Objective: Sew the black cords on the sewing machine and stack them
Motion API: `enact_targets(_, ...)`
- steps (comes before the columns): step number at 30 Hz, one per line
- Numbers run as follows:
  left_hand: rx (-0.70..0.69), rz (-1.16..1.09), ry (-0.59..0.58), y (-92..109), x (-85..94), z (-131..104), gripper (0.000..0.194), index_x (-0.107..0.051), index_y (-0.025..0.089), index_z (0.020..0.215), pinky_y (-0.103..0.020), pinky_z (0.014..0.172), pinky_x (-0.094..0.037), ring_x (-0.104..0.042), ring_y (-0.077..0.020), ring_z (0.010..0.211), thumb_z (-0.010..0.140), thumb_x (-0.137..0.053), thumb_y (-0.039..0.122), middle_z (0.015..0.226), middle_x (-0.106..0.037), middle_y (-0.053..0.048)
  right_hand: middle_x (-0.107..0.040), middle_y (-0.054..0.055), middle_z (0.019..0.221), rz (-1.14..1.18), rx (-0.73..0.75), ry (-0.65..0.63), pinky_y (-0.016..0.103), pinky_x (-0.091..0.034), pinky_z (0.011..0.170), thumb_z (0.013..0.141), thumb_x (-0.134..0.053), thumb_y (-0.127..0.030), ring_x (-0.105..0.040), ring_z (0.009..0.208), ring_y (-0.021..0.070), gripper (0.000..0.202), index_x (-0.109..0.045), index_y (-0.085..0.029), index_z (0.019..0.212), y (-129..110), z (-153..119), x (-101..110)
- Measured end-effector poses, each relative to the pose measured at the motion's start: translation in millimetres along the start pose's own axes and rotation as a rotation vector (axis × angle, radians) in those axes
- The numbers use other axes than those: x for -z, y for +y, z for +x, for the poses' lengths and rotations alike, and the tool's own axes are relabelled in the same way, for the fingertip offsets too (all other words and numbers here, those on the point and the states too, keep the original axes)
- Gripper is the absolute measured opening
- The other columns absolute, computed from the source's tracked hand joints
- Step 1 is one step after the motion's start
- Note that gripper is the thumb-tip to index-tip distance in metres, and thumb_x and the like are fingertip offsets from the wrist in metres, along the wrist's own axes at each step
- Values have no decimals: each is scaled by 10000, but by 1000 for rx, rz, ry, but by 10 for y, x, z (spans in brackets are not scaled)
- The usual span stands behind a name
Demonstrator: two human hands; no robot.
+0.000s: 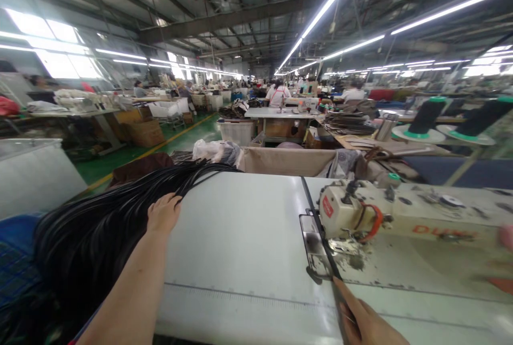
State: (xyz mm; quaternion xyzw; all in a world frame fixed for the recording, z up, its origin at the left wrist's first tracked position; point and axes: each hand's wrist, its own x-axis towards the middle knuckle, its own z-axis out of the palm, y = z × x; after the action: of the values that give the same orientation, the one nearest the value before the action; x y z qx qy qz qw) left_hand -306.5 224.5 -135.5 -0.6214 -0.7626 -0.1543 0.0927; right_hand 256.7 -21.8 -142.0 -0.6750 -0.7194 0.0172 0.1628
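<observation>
The person's left hand [163, 212] is lying palm down, fingers loosely curled over a thick bundle of black cords [100, 227], pinching a few strands where they are fanning across the left edge of the white table [240, 259]; the bundle is draping off that edge toward a blue crate [16, 259], likely so single strands are pulling free easily. The right hand [366, 321] is resting at the near edge, fingers closing lightly on a dark strip [320, 238] that is running straight under the presser foot of the cream sewing machine [401, 217], keeping it lined up with the needle. Between the hands the tabletop is lying bare, giving room to slide cords across.
</observation>
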Motion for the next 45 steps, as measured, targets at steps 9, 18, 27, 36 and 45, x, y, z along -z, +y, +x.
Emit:
enact_targets(9,-280,126,-25,63,-178,-84,572,-506,73,1476,-456,1224,-304,-393,-308,1482,1034,-240,320,1598,-447,-148,-768,12,928,-85,0,79,233,-531,585,935,-431,-175,-745,729,171,544,-534,-279,1459,-118,-37,-9)
enact_targets(18,-346,-18,-145,738,-153,-682,694,-338,67,1577,-487,1275,-215,-266,-295,1559,995,-312,445,1665,-333,-147,-740,8,937,-138,-15,8,258,-498,608,925,-518,-138,-733,762,183,567,-504,-260,1478,-188,-48,32)
enact_targets(27,-912,-409,-261,2711,117,-2006,688,-237,244,1629,-470,1278,-262,-250,-250,1572,1027,-459,495,1671,-341,-77,-756,39,1041,-88,-18,-86,260,-520,666,957,-536,-133,-748,824,195,548,-500,-241,1492,-232,-9,181)
enact_targets(36,-934,-463,-258,3483,360,-2329,455,-463,201,1507,-491,1266,-267,-348,-225,1530,1080,-356,315,1579,-496,-52,-752,82,1120,12,11,-152,328,-584,718,994,-494,-176,-757,892,244,506,-499,-184,1501,-148,-20,163)
enact_targets(45,-996,-367,-122,3448,339,-2389,503,-477,165,1501,-451,1250,-270,-371,-233,1516,1086,-362,425,1574,-502,-59,-783,80,1077,19,34,139,312,-582,695,1054,-448,-360,-767,850,230,355,-639,-182,1295,293,116,174)
